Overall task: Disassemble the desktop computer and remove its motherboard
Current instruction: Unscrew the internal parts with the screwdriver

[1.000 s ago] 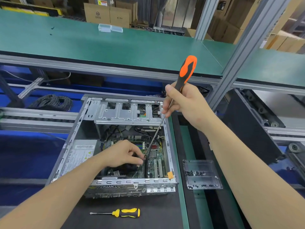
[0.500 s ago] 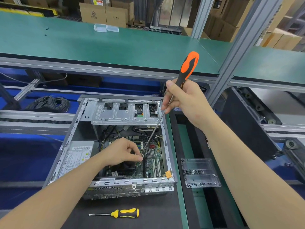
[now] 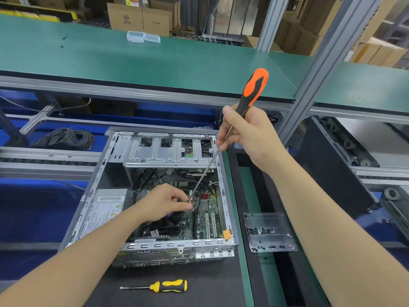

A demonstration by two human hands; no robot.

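A long green upper shelf [image 3: 155, 63] spans the workstation in front of you, with cardboard boxes [image 3: 139, 18] stacked behind it and two small clear boxes [image 3: 143, 37] near its far edge. Below it, on the dark tabletop [image 3: 199, 284], the desktop computer [image 3: 224, 196] lies on its side with the cover off and its inside facing up at you. A grey power supply [image 3: 104, 209] fills the case's left side, and a bare metal drive cage [image 3: 155, 151] runs across the far end. The green motherboard [image 3: 205, 216] sits in the case floor at the right, with black cables crossing it.

Your right hand [image 3: 250, 138] is raised above the case's far right corner, fingers wrapped around the lower handle of an orange screwdriver [image 3: 254, 87]. Its long shaft slants down and to the left into the case. Your left hand [image 3: 163, 202] is inside the case over the board, fingers [image 3: 183, 199] pinched narrow on the tip of that shaft. Anything smaller between them is too small to make out.

A coil of dark cable [image 3: 66, 138] lies on the rail to the left. A clear plastic tray [image 3: 269, 220] just right of the case holds loose black screws [image 3: 259, 230]. A yellow screwdriver [image 3: 170, 285] lies flat on the tabletop in front of the case.
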